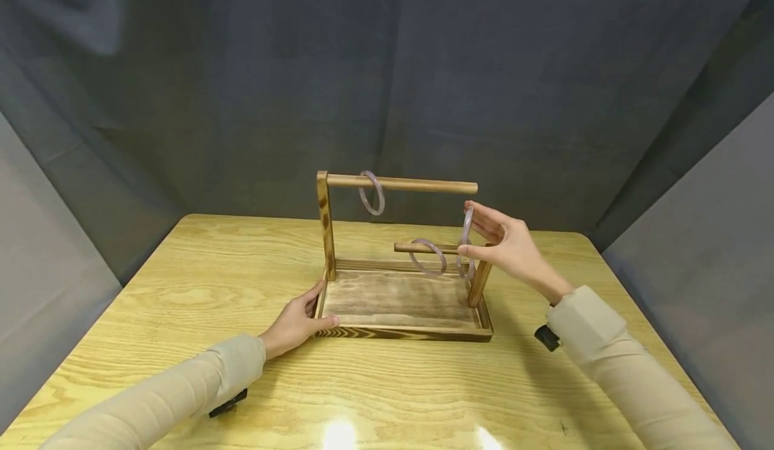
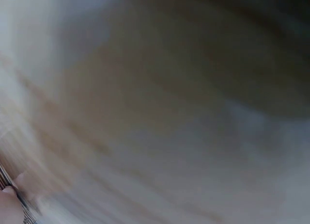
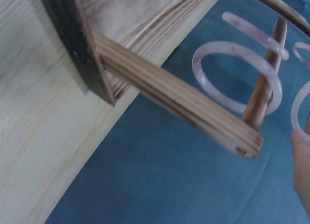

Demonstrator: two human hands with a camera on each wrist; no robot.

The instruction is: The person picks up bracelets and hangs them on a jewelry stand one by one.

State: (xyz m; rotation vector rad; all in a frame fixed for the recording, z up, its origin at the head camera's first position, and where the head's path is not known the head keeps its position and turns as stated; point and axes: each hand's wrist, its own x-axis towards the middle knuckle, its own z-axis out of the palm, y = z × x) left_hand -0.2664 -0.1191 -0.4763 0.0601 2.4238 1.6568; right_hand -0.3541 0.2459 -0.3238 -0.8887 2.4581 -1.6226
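A wooden bangle stand [image 1: 405, 333] has a tray base, a high bar on its left post and a lower bar on its right post. My left hand [image 1: 296, 321] grips the tray's front left corner, thumb over the rim. Between thumb and fingers, my right hand [image 1: 510, 245] pinches a pale lilac bangle [image 1: 467, 220] near the right post. One bangle [image 1: 379, 201] hangs on the high bar. Two others, a left one [image 1: 427, 273] and a right one [image 3: 203, 83], hang on the lower bar. The left wrist view is mostly blurred; a fingertip [image 2: 9, 207] shows at its lower left.
The stand rests on a yellow wood-grain table [image 1: 242, 262]. A dark curtain [image 1: 272, 101] hangs behind it, and grey panels [image 1: 707, 235] flank both sides. The high bar [image 1: 429, 185] ends freely at the right, above the lower bar [image 1: 402, 247].
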